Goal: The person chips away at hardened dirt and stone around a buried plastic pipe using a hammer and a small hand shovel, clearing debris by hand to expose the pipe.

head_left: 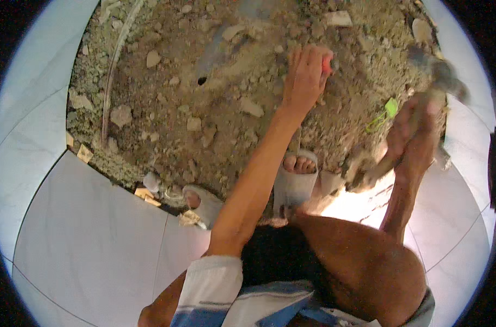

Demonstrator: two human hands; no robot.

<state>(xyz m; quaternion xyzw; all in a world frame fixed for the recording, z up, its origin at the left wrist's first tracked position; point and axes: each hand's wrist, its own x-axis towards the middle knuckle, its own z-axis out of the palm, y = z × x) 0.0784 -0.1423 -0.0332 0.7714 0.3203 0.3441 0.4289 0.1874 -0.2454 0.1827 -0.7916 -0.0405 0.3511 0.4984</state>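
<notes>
My left hand [305,73] is closed around a small red object [326,64], held at the rubble-covered dirt [231,109]; the object is mostly hidden by my fingers. At the right, my right hand [414,125] grips a hammer, blurred by motion, with its grey head [444,76] raised above the hand. A bright green scrap [389,109] lies on the dirt between my two hands.
White floor tiles [90,207] surround the dug patch, with broken pieces [84,154] along the edge. A pale curved pipe or strip [113,65] lies at the left. My sandalled feet [297,180] stand at the patch's near edge.
</notes>
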